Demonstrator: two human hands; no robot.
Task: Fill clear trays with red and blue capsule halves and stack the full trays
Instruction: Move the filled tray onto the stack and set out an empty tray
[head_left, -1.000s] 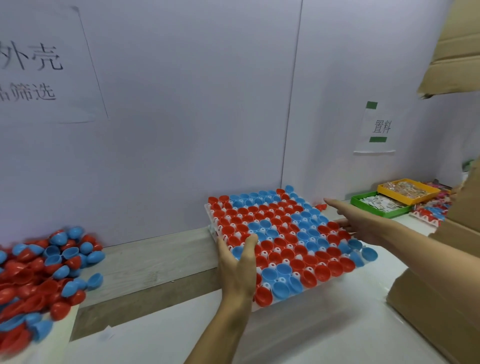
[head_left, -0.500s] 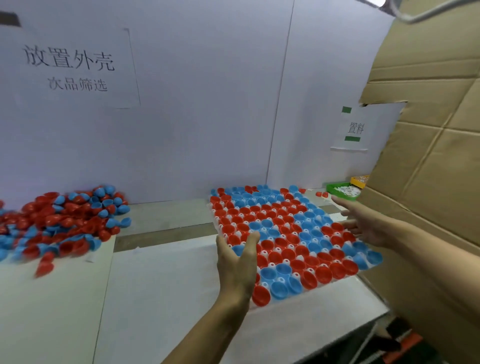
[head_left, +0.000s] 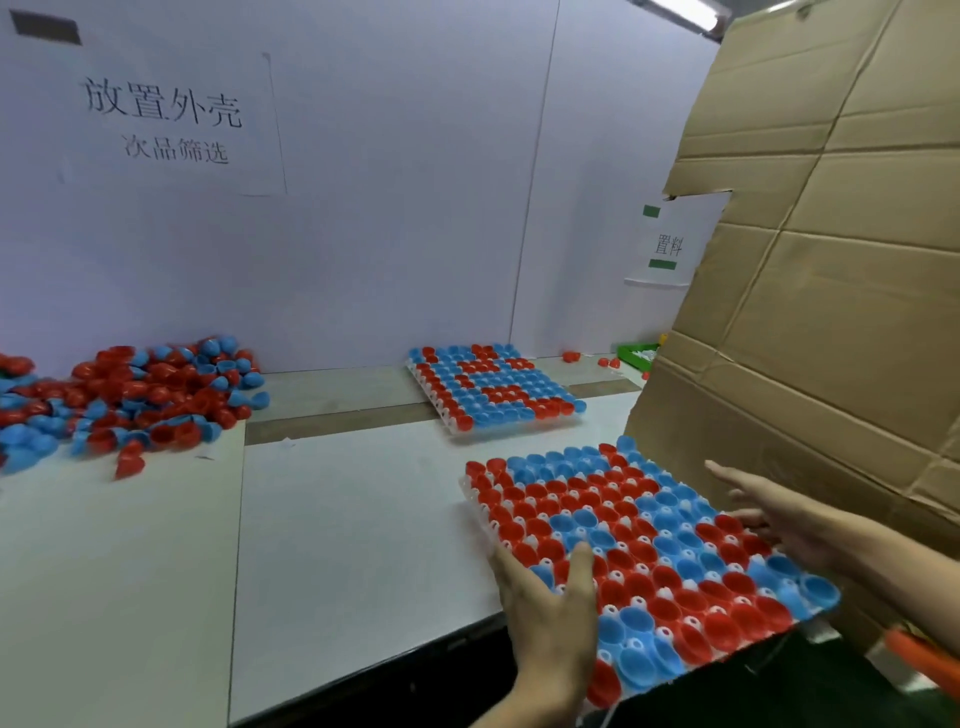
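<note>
A clear tray (head_left: 469, 492) packed with red and blue capsule halves (head_left: 649, 540) hangs tilted over the table's front edge at the right. My left hand (head_left: 550, 623) grips its near left edge, thumb on top and fingers hidden beneath. My right hand (head_left: 795, 525) holds the right edge with straight fingers, the thumb lying on the capsule halves. A second full tray (head_left: 448, 418) lies farther back by the wall. A loose pile of red and blue halves (head_left: 130, 395) covers the table's left side.
A large sheet of cardboard (head_left: 831, 312) stands close on the right, next to my right hand. Behind it shows a green bin (head_left: 636, 353), with two loose red halves (head_left: 571, 356) nearby. An orange object (head_left: 924, 660) is below the table edge at the right.
The top full tray has come off the stack at the back and moved toward me to the front right, held in both hands. One full tray stays behind. The view has swung left.
</note>
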